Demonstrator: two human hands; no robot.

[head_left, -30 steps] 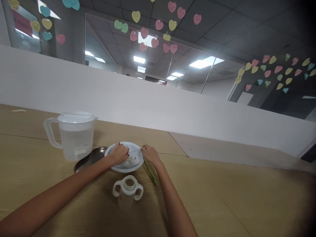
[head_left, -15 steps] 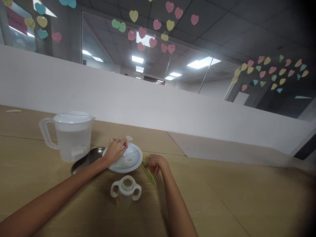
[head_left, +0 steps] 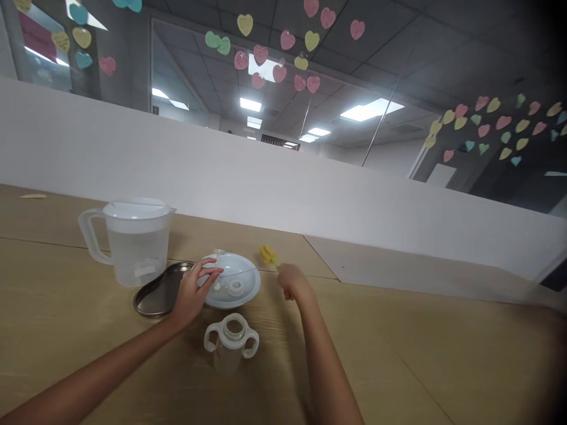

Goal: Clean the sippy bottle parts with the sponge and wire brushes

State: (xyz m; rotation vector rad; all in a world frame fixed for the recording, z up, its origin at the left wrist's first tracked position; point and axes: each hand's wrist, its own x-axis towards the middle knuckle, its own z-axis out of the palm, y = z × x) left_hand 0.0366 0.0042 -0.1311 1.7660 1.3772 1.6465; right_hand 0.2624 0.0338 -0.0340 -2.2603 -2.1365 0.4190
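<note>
The blurred right hand (head_left: pixel 295 283) hid most of the yellow-headed brush (head_left: pixel 268 254); the left hand (head_left: pixel 194 289) partly hid the white bowl (head_left: pixel 255 288).

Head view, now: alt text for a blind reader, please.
A person's right hand holds a yellow-headed tool to the right of a white bowl, while the left hand touches a small clear piece over the bowl. An open two-handled bottle stands nearer; a lidded pitcher and metal tray sit left.

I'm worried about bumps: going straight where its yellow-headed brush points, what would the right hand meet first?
Probably the white wall behind the table, with the brush leading the right hand; depth is unclear.
</note>
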